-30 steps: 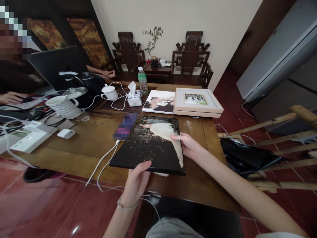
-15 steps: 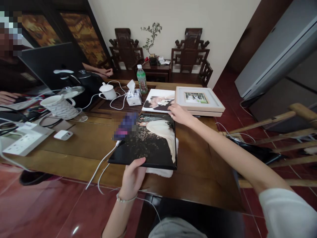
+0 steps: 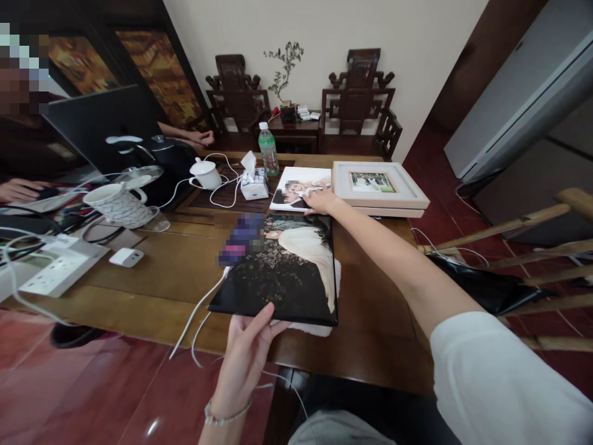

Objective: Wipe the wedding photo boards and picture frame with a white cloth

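A dark photo album with a white gown on its cover lies at the table's front, partly over a white cloth. My left hand grips its near edge, thumb on top and fingers underneath. Behind it is a white photo album with a couple on its cover. My right hand rests over this album's near right part, fingers stretched across the cover. A phone-like thing, blurred out, covers the dark album's left edge, with a white cable running from it.
Right of the white album sits a framed photo on a box. Behind stand a tissue box, a green bottle and a lidded cup. Leftward are a mug, charger, power strip, and a person's hand near a laptop.
My right hand has moved left and a little farther over the white album's cover. My left hand keeps its hold on the dark album. The whole view has shifted slightly.
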Demonstrator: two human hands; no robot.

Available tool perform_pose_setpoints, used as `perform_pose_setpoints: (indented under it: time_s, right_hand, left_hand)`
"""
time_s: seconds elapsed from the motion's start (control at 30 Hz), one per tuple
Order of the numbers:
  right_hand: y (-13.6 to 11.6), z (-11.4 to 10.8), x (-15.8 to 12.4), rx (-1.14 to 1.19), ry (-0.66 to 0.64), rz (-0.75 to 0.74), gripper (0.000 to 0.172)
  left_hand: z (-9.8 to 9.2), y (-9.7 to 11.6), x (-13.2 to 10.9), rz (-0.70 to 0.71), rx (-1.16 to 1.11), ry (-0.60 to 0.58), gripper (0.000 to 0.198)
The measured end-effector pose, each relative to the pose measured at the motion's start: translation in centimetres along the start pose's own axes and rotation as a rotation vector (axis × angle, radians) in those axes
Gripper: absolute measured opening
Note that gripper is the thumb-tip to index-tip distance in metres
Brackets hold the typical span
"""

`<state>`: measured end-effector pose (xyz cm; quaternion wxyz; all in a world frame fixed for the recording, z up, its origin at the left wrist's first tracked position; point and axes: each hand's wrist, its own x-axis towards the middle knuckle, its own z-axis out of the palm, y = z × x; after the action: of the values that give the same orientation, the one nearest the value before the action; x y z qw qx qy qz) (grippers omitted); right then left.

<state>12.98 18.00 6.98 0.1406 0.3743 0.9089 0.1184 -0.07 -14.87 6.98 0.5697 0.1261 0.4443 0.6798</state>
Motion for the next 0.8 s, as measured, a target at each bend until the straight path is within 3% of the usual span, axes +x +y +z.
perform_pose_setpoints:
  time_s: [0.23,0.4,0.7,0.8]
  right_hand:
    - [-0.3,-0.8,0.1,-0.022,0.037,-0.048,0.052]
    - [1.5,-2.8,0.0,0.028,0.091,-0.045,0.046]
    - [2.3,-3.6,-0.2,0.129,0.206,0.050,0.057]
    - [2.3,-3.6,-0.4,0.124,0.253,0.091,0.049]
  left_hand:
    - [-0.7,0.1,0.7,0.028,-0.009,0.000,0.050]
    - [-1.1,0.6,1.5,0.033,0.004,-0.025,0.050]
    - [0.0,1.7,3.9,0.060,0.033,-0.076,0.053]
    - [0.5,2.0,4.9,0.068,0.043,-0.093,0.053]
